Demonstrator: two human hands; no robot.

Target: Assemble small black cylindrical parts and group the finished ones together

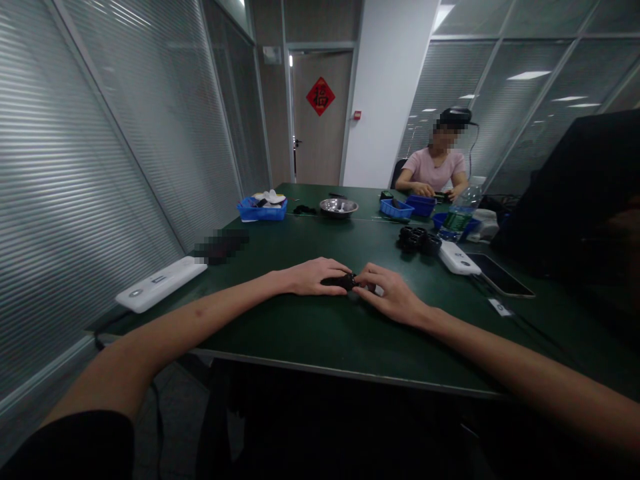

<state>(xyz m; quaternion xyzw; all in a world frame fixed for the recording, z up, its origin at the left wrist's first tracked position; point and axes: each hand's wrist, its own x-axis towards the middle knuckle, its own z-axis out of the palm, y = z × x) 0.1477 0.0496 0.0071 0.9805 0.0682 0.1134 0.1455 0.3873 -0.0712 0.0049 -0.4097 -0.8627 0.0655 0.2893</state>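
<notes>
A small black object (346, 282), too dark to name, lies low over the green table (280, 327). My left hand (317, 276) grips it from the left, thumb along the near side and fingers over the far side. From the right, my right hand (393, 293) has its thumb and fingertips drawn together at the object's right end. Something small and pale shows by the right fingers, too small to make out. The fingers partly cover the black object.
Toward the back are a blue tray (263, 212) of parts, a metal bowl (339, 208) and a blue basket (397, 209). Black round parts (417, 240), a bottle (456, 213), a white device (459, 259) and a phone (501, 275) lie right. Another person (435, 170) sits opposite.
</notes>
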